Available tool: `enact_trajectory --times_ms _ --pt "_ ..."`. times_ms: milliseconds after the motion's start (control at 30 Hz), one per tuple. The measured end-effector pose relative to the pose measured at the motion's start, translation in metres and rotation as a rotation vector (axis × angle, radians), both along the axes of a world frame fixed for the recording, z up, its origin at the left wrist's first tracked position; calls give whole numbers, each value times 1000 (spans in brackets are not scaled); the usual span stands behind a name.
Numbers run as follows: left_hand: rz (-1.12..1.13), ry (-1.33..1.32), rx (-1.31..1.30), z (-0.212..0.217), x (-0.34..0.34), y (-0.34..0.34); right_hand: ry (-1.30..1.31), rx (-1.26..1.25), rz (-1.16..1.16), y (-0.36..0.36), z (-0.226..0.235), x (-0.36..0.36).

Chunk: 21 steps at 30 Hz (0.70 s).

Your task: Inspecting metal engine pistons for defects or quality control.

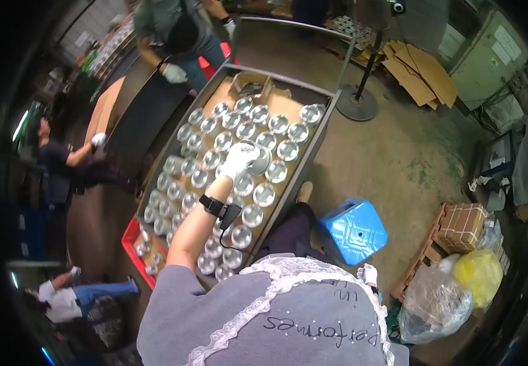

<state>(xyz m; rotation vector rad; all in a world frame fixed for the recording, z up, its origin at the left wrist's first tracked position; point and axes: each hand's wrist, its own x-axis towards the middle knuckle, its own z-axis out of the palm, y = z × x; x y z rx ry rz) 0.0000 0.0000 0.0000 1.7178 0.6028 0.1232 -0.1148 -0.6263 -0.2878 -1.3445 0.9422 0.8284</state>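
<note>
My left hand (pixel 238 161), in a white glove, reaches over a flat metal cart (pixel 306 160). Its fingers are closed round a clear round glass (pixel 260 160), partly hidden by the glove. Rows of similar clear glasses (pixel 246 130) stand close together on the brown board of the cart, on all sides of that hand. My right hand (pixel 369 274), also gloved, is down at my right side beyond the shoulder, away from the cart. Only a small part of it shows, and its fingers cannot be made out.
A small open cardboard box (pixel 250 84) sits at the cart's far end. A red crate (pixel 131 235) with glasses adjoins the cart's left. A blue plastic stool (pixel 354 232) stands right. Bagged goods (pixel 438 305) lie by a pallet. Co-workers stand near a dark conveyor (pixel 148 113).
</note>
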Motion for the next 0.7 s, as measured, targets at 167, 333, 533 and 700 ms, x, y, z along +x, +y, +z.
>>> enact_trajectory --times_ms 167,333,533,700 --pt "-125 11 493 -78 155 67 88 -39 -67 55 71 33" --pt "-172 217 454 -97 290 84 70 -273 10 82 128 83" --pt "-258 185 607 -191 358 108 147 -276 27 83 169 118" --pt "-177 258 578 -193 383 95 142 -288 -117 83 184 136"
